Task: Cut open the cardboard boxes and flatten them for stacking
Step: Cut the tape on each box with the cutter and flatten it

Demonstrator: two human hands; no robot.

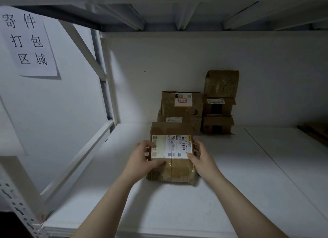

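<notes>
A taped brown cardboard box with a white shipping label on top lies on the white shelf, in the middle of the view. My left hand grips its left side, thumb on the top face and fingers curled at the edge. My right hand holds the right side, thumb on the label's corner. Behind it a stack of two boxes stands against the back wall, the upper one bearing a label with a red-outlined tag. To their right rises a taller stack of three boxes. No cutting tool is visible.
The shelf sits in a white metal rack with a diagonal brace on the left and a shelf overhead. A paper sign with handwritten characters hangs at upper left. Brown flat material lies at the far right edge.
</notes>
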